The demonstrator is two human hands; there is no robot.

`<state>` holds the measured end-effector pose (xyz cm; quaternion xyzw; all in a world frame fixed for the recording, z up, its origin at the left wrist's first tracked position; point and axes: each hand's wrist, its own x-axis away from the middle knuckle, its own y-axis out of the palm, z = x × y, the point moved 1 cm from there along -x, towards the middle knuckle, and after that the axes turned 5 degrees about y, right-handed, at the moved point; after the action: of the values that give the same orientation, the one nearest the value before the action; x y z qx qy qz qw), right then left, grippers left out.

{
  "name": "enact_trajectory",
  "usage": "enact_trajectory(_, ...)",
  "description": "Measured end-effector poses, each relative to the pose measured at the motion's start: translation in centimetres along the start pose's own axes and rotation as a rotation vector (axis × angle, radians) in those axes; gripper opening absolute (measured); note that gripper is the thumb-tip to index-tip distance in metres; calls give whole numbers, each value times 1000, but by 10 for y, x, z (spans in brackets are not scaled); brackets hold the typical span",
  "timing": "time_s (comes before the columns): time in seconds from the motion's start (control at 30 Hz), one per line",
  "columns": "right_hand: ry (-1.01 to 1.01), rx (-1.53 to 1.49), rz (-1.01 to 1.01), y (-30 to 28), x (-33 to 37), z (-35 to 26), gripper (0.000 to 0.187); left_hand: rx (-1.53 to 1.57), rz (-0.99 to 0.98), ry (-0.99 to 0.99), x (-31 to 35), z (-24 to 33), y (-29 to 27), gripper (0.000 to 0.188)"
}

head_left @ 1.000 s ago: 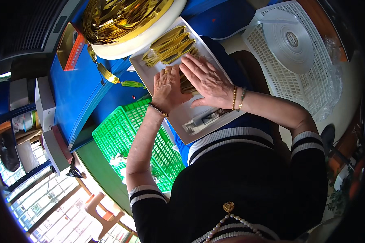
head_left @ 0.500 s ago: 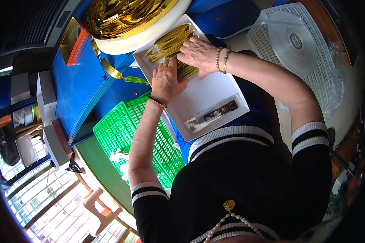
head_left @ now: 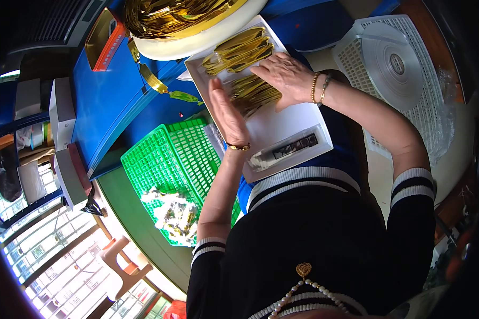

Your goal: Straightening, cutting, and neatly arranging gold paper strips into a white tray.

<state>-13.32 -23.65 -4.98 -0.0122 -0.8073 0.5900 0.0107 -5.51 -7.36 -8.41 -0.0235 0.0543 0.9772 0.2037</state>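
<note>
A shallow white box [head_left: 292,118] lies across my lap, tilted in the view. Two bundles of flat gold foil strips are in it: a far bundle [head_left: 242,49] and a nearer bundle [head_left: 254,91]. My left hand [head_left: 229,116] is upright at the box's left side, fingers stretched, beside the nearer bundle's left end. My right hand [head_left: 287,78] is open, its extended fingers at that bundle's right end. Neither hand grips anything that I can see. At the box's near end lies a clear packet [head_left: 295,146] with a dark strip inside.
Beyond the box, a large white bowl [head_left: 197,49] holds more gold foil, and a foil ribbon [head_left: 154,82] trails left over the blue table [head_left: 104,101]. A green basket [head_left: 159,151] stands left. To the right, a white reel [head_left: 393,66] rests on a white plastic basket [head_left: 351,53].
My hands have moved apart from the strips, uncovering the nearer bundle, which lies separate from the far one. The right hand shifted right; the left turned upright and moved slightly right.
</note>
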Motion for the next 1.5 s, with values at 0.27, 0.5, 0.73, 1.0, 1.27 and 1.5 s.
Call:
enact_trajectory(0.27,12,32,11,1,5,1,101,-18,-15,53,-1,-1,15,59)
enact_trajectory(0.5,11,46,-43,-1,6,4,101,-449,-127,227,-8,-4,5,58)
enact_trajectory(0.73,-14,36,54,-2,7,2,94,-782,-146,258,-28,-11,4,29)
enact_trajectory(1.0,-51,17,-30,-4,1,4,67,-423,-167,219,-23,-6,6,20)
enact_trajectory(1.27,-85,42,78,6,-1,10,64,-1186,-695,741,-10,45,17,86)
enact_trajectory(1.5,-58,215,51,-15,10,3,82,-1359,-879,573,-24,27,15,87)
